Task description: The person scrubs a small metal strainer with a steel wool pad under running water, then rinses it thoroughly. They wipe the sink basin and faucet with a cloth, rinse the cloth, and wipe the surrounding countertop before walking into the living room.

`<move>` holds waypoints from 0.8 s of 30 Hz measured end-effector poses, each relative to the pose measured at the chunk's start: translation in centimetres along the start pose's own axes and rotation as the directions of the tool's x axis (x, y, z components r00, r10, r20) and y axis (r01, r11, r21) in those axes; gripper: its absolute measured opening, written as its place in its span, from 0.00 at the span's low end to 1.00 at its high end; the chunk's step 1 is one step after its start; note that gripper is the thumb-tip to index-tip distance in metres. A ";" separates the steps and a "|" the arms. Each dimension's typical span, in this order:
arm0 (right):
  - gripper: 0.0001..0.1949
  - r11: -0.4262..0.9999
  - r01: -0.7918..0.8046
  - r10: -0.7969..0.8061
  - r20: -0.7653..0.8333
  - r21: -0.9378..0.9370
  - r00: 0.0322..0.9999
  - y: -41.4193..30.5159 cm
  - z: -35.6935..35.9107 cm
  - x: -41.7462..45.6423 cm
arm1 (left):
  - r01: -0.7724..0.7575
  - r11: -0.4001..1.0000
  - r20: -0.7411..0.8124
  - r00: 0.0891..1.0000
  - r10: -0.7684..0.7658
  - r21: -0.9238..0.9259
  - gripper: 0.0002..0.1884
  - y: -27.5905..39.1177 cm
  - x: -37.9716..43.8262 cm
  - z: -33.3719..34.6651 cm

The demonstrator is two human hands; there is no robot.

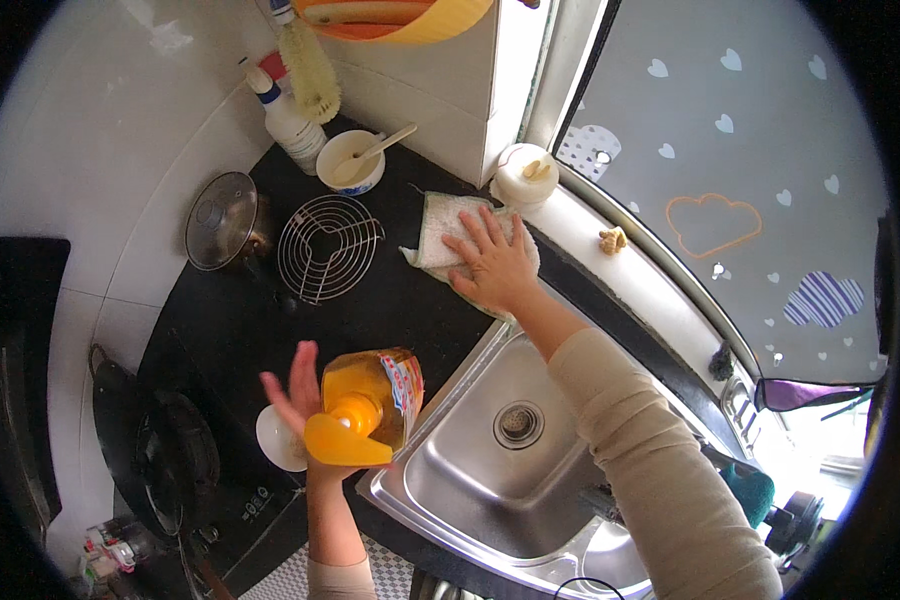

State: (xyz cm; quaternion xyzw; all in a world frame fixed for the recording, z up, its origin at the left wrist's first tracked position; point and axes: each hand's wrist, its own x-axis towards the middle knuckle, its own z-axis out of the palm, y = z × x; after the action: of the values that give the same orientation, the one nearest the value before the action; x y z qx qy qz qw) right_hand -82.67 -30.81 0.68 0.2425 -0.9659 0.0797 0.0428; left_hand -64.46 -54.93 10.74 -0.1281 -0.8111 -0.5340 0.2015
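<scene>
My right hand [493,262] lies flat with spread fingers on a pale cleaning cloth [442,225], pressed to the black countertop [390,307] at the corner of the sink. Left of the sink stands a bottle of amber liquid [375,382] with an orange pump top. My left hand [300,397] is beside it, fingers extended; the bottle top hides part of the palm, so its contact with the bottle cannot be told. A small white bowl [279,442] sits behind the left wrist.
A round wire rack [328,249], a lidded pot [223,221], a bowl with a spoon [345,169] and a spray bottle [292,127] stand farther back. The steel sink [487,495] is at right, a white lidded jar [525,176] on the sill, a wok [157,450] at left.
</scene>
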 end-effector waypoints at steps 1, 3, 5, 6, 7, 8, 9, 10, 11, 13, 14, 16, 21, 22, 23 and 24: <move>0.29 0.999 -0.013 0.012 -0.010 -0.041 1.000 -0.8 0.2 0.1 | -0.010 0.999 0.010 1.000 0.011 -0.051 0.73 -0.3 -0.2 0.9; 0.30 0.996 -0.026 0.026 -0.009 -0.085 1.000 -2.2 0.5 -0.2 | -0.028 0.994 0.016 0.999 0.030 -0.108 0.72 -1.3 -1.0 2.2; 0.30 0.996 -0.017 0.018 0.006 -0.089 1.000 -3.9 0.7 -1.1 | -0.053 0.997 -0.015 0.999 0.052 -0.059 0.69 -1.4 -1.2 2.0; 0.31 0.997 -0.005 0.005 -0.002 -0.079 1.000 -4.3 0.6 -1.9 | -0.027 1.000 -0.041 0.999 0.027 0.004 0.67 -1.4 -1.9 1.7; 0.31 0.998 0.009 -0.010 -0.011 -0.067 1.000 -4.8 0.6 -2.5 | 0.002 0.998 -0.065 0.998 0.003 0.069 0.64 -1.3 -2.6 1.3; 0.32 0.998 0.023 -0.025 -0.020 -0.056 1.000 -5.5 0.6 -3.0 | 0.025 0.995 -0.108 0.994 -0.014 0.099 0.61 -0.7 -3.8 0.5; 0.32 0.999 0.044 -0.043 0.030 -0.030 0.999 -6.7 -0.1 -3.5 | 0.049 0.994 -0.169 0.985 -0.031 0.102 0.59 0.2 -5.0 -0.6; 0.32 0.998 0.058 -0.060 0.076 0.018 0.995 -8.5 -0.5 -4.1 | 0.061 0.998 -0.272 0.961 -0.051 0.028 0.56 1.2 -6.2 -1.8; 0.32 0.996 0.067 -0.074 0.121 0.065 0.990 -10.4 -0.7 -4.9 | 0.041 0.994 -0.381 0.922 -0.075 -0.097 0.53 2.1 -6.8 -3.0; 0.32 0.976 0.118 -0.160 0.226 0.185 0.961 -14.6 -1.2 -7.0 | -0.018 0.972 -0.505 0.856 -0.106 -0.234 0.48 3.2 -5.6 -5.1; 0.31 0.969 0.128 -0.188 0.296 0.210 0.937 -16.9 -2.0 -7.9 | 0.002 0.974 -0.522 0.844 -0.122 -0.225 0.47 3.8 -4.2 -5.9; 0.30 0.962 0.126 -0.209 0.356 0.242 0.911 -19.4 -2.4 -9.4 | -0.008 0.985 -0.577 0.811 -0.093 -0.171 0.47 4.5 -0.8 -5.8; 0.32 0.920 0.256 -0.338 0.269 0.298 0.902 -16.7 -1.4 -8.5 | -0.036 0.992 -0.573 0.818 -0.040 -0.121 0.52 3.5 1.9 -4.6; 0.32 0.938 0.248 -0.300 0.208 0.243 0.931 -15.2 -1.6 -7.3 | -0.043 0.989 -0.561 0.827 -0.045 -0.142 0.52 3.7 1.7 -4.8; 0.31 0.966 0.169 -0.200 0.155 0.194 0.967 -12.7 -2.2 -5.9 | -0.047 0.983 -0.548 0.834 -0.058 -0.176 0.52 3.7 1.5 -4.9; 0.32 0.996 0.037 -0.051 0.185 0.081 0.981 -9.9 -2.4 -4.3 | -0.053 0.976 -0.534 0.842 -0.071 -0.212 0.52 3.8 1.4 -4.7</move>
State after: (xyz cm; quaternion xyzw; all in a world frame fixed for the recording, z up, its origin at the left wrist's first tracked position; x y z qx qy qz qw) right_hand -74.10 -36.99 3.86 0.2717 -0.9563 0.0928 -0.0558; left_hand -63.16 -57.73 16.13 0.0093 -0.6587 -0.6352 0.4031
